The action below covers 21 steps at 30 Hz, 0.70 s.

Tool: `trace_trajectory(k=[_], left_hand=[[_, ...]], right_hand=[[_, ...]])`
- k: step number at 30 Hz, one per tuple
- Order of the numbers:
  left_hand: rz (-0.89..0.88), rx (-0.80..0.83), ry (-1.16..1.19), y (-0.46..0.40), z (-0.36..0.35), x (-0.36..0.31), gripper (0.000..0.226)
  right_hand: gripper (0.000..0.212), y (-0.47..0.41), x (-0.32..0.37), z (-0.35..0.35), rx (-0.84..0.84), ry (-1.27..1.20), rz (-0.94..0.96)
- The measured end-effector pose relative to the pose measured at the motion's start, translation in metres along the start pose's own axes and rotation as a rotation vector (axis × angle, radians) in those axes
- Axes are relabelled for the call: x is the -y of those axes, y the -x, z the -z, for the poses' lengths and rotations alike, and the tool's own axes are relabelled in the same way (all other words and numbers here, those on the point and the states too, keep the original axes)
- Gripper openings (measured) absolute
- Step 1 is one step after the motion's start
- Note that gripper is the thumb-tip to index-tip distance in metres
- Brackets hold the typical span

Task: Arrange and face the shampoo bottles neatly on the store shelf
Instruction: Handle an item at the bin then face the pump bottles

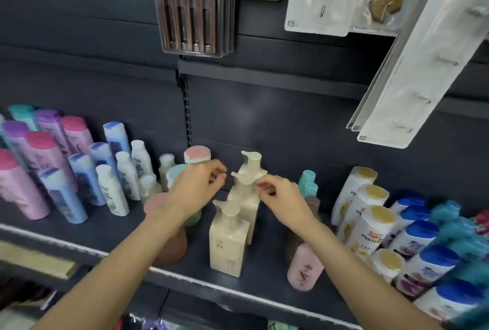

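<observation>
Three cream pump bottles stand in a line running back from the dark shelf (195, 280): the front one (229, 243), the middle one (242, 198) and the back one (251, 161). My left hand (197, 188) hovers just left of the middle bottle's pump spout, fingers loosely curled, a small gap between them and the spout. My right hand (280, 198) is on the other side, thumb and forefinger pinching the right edge of that pump head. My forearms hide parts of a brown bottle (172, 249) and a pink bottle (304, 267).
Pink, purple, blue and white bottles (79, 171) lean in rows at the left. White gold-capped bottles (369, 226) and blue-capped ones (423, 239) crowd the right. Packaged goods (195, 12) hang from pegs above the shelf. A teal bottle (308, 184) stands behind my right hand.
</observation>
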<state>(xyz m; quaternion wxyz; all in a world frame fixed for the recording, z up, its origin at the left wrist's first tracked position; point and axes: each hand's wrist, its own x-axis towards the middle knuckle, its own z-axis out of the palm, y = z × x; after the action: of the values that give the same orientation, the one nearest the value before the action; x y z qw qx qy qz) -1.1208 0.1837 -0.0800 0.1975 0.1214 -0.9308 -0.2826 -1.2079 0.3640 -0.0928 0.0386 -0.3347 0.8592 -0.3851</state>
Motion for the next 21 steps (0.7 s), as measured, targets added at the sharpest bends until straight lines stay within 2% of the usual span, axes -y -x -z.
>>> trace_trajectory(k=[4,7,12,13,16,21], left_hand=[[0.065,-0.031,-0.076,0.035,0.016,0.024,0.023],[0.124,0.058,-0.195,0.055,0.026,0.043,0.032],[0.107,0.217,-0.307,0.070,0.033,0.064,0.078],[0.094,0.230,-0.311,0.071,0.034,0.067,0.078],[0.078,0.273,-0.383,0.070,0.036,0.078,0.044],[0.022,0.321,-0.409,0.065,0.032,0.095,0.043]], right_hand=[[0.042,0.021,0.020,-0.025,0.150,0.017,0.005],[0.046,0.027,0.027,-0.041,0.165,0.042,-0.026],[0.039,0.025,0.038,-0.048,0.088,0.090,-0.092],[0.036,0.024,0.040,-0.050,0.076,0.095,-0.106],[0.031,0.023,0.045,-0.057,0.052,0.109,-0.152],[0.037,0.026,0.058,-0.060,-0.018,0.158,-0.197]])
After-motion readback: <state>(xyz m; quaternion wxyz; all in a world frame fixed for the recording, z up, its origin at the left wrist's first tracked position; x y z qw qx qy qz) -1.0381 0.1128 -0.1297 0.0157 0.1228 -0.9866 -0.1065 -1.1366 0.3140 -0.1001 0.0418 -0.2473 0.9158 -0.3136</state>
